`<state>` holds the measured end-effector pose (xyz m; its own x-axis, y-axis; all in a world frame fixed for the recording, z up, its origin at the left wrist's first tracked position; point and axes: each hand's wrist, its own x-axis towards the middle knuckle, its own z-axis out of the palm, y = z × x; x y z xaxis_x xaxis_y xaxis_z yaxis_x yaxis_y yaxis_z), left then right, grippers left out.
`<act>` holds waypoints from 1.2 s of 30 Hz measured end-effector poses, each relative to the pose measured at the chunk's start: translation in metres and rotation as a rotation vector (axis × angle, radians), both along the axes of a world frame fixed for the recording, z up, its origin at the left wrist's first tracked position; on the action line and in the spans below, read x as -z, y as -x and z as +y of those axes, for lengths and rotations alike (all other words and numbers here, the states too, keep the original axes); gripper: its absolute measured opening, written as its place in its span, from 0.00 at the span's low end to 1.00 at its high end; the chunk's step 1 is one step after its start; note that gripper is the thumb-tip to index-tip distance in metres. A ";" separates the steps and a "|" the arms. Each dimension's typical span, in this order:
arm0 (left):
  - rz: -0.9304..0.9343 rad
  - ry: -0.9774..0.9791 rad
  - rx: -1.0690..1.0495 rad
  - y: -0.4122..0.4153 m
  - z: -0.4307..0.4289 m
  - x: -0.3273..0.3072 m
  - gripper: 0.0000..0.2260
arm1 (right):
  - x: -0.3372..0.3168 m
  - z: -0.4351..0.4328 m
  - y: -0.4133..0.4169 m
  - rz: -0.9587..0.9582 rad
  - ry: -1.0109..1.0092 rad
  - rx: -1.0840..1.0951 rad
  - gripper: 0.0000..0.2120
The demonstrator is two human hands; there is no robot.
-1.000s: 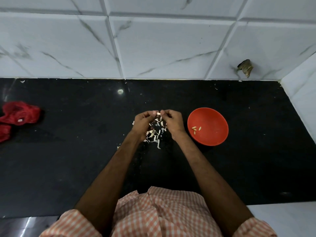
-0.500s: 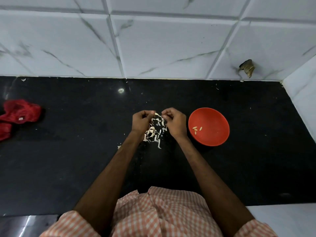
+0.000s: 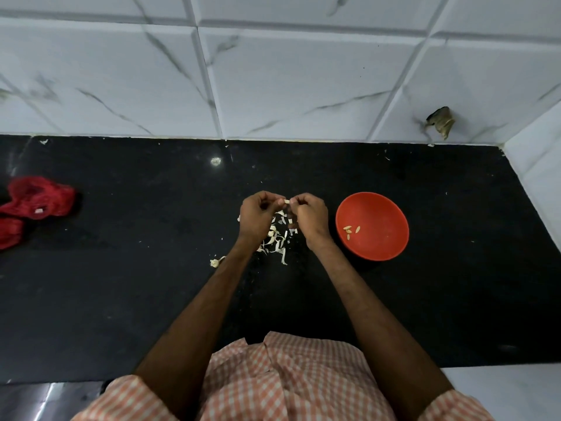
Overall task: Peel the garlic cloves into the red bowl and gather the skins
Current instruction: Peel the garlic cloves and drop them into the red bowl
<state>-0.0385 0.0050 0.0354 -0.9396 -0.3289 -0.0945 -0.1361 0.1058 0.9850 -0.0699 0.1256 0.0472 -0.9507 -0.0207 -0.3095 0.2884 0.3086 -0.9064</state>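
From my end, both hands are raised just above the black surface [image 3: 121,284], fingers curled in tight. The left hand [image 3: 258,214] and right hand [image 3: 309,217] meet at the fingertips and pinch one small garlic clove [image 3: 286,202] between them. Only a pale sliver of it shows, so I cannot tell how much skin is left on it.

The red bowl [image 3: 382,214] sits just beside my right hand, apart from it, with a few peeled cloves [image 3: 350,230] lying near its left inner wall. The skins [image 3: 277,238] lie loosely scattered under and between my wrists, and a stray stub [image 3: 216,262] rests off to the left by my forearm.

My main worry is the clove itself. It is small and probably slick once bare, and a hard pinch could squirt it out onto the dark surface or into the skins, where I would have to hunt for it. Skin could also cling to my fingers and ride across into the bowl with the clove. The scraps look thin and light, so a quick sweep of my forearm could scatter them wider and make gathering harder. Reaching right carelessly, I could knock the bowl's rim and tip it. The red mesh bag [image 3: 36,199] lies well apart at the far left, out of harm's way
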 end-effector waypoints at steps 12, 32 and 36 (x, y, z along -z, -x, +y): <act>-0.118 -0.008 -0.052 0.008 0.002 0.002 0.02 | -0.010 -0.009 -0.006 0.140 -0.301 -0.214 0.14; -0.163 0.205 -0.086 0.008 0.007 -0.007 0.03 | -0.012 -0.008 -0.012 0.482 -0.730 -0.314 0.13; -0.216 0.149 -0.110 0.010 0.009 -0.010 0.06 | -0.012 -0.004 -0.012 0.563 -0.785 -0.329 0.13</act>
<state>-0.0489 0.0136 0.0450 -0.8610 -0.4529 -0.2313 -0.3594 0.2200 0.9069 -0.0577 0.1213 0.0592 -0.9461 -0.2910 0.1424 -0.3238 0.8613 -0.3915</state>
